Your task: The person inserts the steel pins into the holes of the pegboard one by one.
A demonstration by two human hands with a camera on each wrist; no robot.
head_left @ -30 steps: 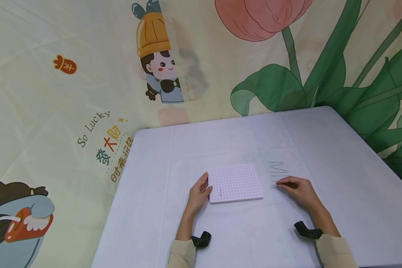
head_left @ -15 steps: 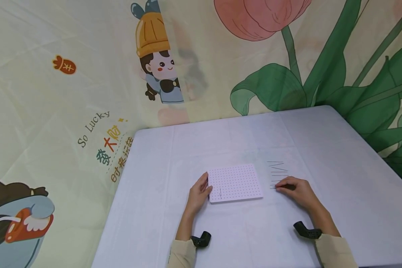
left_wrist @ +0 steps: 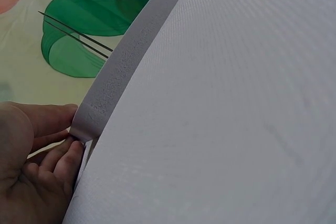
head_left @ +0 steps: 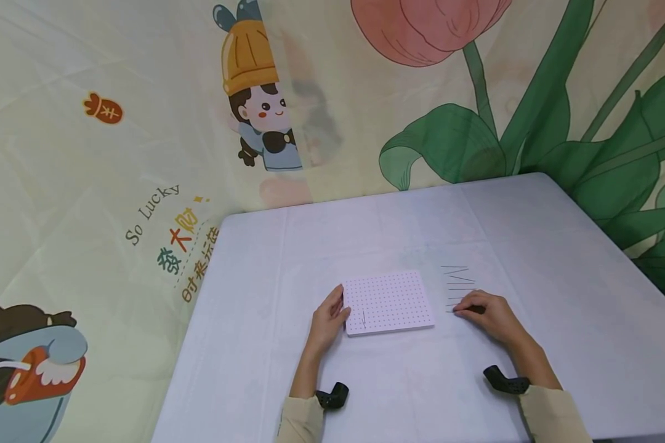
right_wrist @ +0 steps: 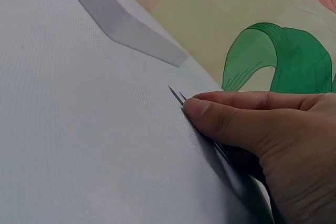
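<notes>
A pale, flat board dotted with rows of small holes (head_left: 390, 301) lies on the table. My left hand (head_left: 328, 320) grips its left edge, fingers at the corner in the left wrist view. Two thin dark rods (left_wrist: 79, 38) stand up from the board near its front left corner. To the board's right, several similar thin rods (head_left: 461, 283) lie in a column on the cloth. My right hand (head_left: 490, 315) is at the near end of that column. Its thumb and index finger pinch a thin dark rod (right_wrist: 176, 95), with two pointed tips showing past the fingertips.
A white cloth covers the table (head_left: 288, 258). Behind it hangs a printed backdrop (head_left: 338, 92) with a flower and cartoon figures. Black wrist cameras (head_left: 332, 397) are strapped on both wrists.
My right hand has moved slightly toward the near end of the rod column, its fingertips coming down at the nearest rods. The left hand and the board have stayed in place.
</notes>
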